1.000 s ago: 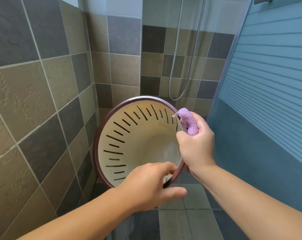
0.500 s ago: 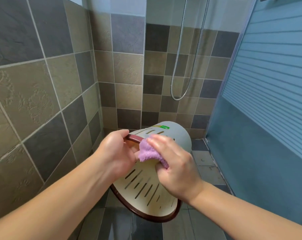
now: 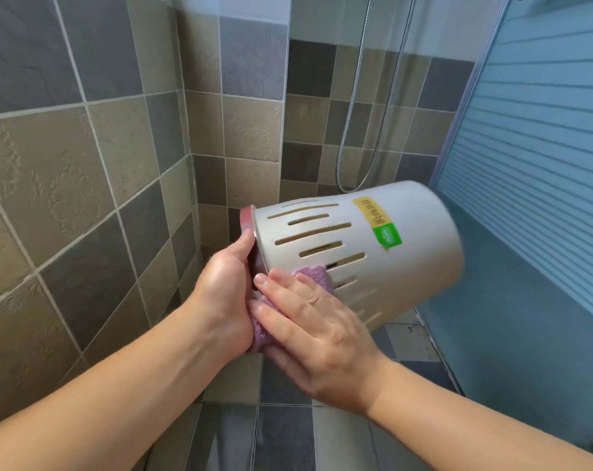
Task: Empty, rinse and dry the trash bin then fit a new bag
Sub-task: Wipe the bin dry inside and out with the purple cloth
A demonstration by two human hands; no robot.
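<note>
The cream trash bin (image 3: 407, 253) with slotted sides and a dark red rim (image 3: 247, 219) is held in the air on its side, rim to the left and base to the right. A yellow and green sticker is on its upper side. My left hand (image 3: 225, 294) grips the rim from the left. My right hand (image 3: 308, 328) presses a purple cloth (image 3: 314, 275) flat against the bin's outer wall close to the rim; part of the cloth hangs out under my palm. The bin's inside is hidden.
Tiled walls (image 3: 84, 185) stand close on the left and behind. A shower hose (image 3: 356, 130) hangs on the back wall. A blue ribbed glass door (image 3: 533, 158) closes the right side. Grey floor tiles (image 3: 288, 436) lie below.
The bin has turned from facing me with its opening to lying sideways with its outside toward me. My right hand with the cloth moved from the inner rim to the outer wall.
</note>
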